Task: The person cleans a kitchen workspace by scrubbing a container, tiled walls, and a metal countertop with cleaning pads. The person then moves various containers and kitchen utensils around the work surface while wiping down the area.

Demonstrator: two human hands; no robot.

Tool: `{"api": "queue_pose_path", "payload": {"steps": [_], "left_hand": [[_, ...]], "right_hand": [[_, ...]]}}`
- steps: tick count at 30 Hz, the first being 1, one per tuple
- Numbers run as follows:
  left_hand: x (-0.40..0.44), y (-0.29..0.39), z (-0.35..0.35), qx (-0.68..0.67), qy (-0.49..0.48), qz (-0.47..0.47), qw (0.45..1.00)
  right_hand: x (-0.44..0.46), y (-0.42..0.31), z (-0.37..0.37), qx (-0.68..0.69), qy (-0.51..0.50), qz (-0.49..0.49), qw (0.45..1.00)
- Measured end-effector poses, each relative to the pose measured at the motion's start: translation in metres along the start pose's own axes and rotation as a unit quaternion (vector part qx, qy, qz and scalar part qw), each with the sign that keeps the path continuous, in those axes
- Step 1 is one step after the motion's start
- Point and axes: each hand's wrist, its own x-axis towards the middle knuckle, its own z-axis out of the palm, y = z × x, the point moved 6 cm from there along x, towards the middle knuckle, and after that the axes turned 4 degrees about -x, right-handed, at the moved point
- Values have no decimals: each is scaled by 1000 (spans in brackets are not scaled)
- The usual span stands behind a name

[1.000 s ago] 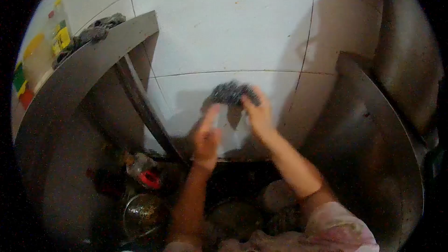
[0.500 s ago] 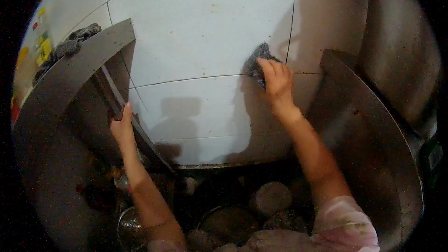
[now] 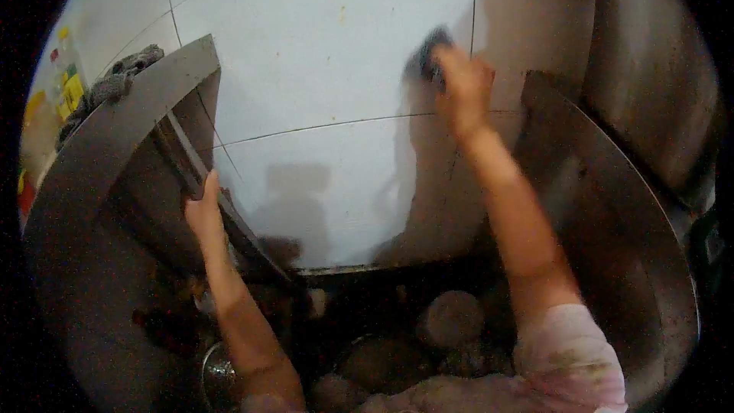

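Note:
My right hand is closed on a dark grey steel wool scrubber and holds it against the white tiled wall, just left of a vertical joint. Both the hand and the scrubber are slightly smeared by motion. Lower on the left, my left hand is wrapped round the edge of a slanting metal bar, thumb pointing up along it. That bar leans inside a grey metal panel. Small yellowish spots dot the tiles.
A crumpled grey cloth lies over the left panel's top edge, with a yellow-labelled bottle behind it. A metal panel stands at right beside a large metal cylinder. Round dark items and a metal bowl sit below.
My right hand has moved up the wall with the scrubber, from near the horizontal joint to above it. My left hand keeps its hold on the bar.

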Motion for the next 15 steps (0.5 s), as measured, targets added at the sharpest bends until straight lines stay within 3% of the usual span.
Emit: {"api": "queue_pose_path", "payload": {"steps": [2, 4, 6, 9, 12, 15], "left_hand": [[-3, 5, 1, 7, -18, -38, 999], [-5, 10, 2, 7, -25, -36, 999], [-8, 14, 3, -1, -18, 9, 1000], [-1, 9, 2, 35, -5, 6, 999], [-5, 11, 6, -7, -15, -20, 1000], [-6, 19, 2, 92, 6, -43, 995]], "right_hand": [[55, 6, -12, -24, 41, 40, 998], [52, 4, -11, -21, 25, 41, 999], [14, 10, 6, -18, 18, 3, 1000], [-44, 5, 6, 2, -15, 33, 999], [13, 5, -4, -30, 28, 14, 999], [66, 4, -9, -15, 65, 29, 997]]}}
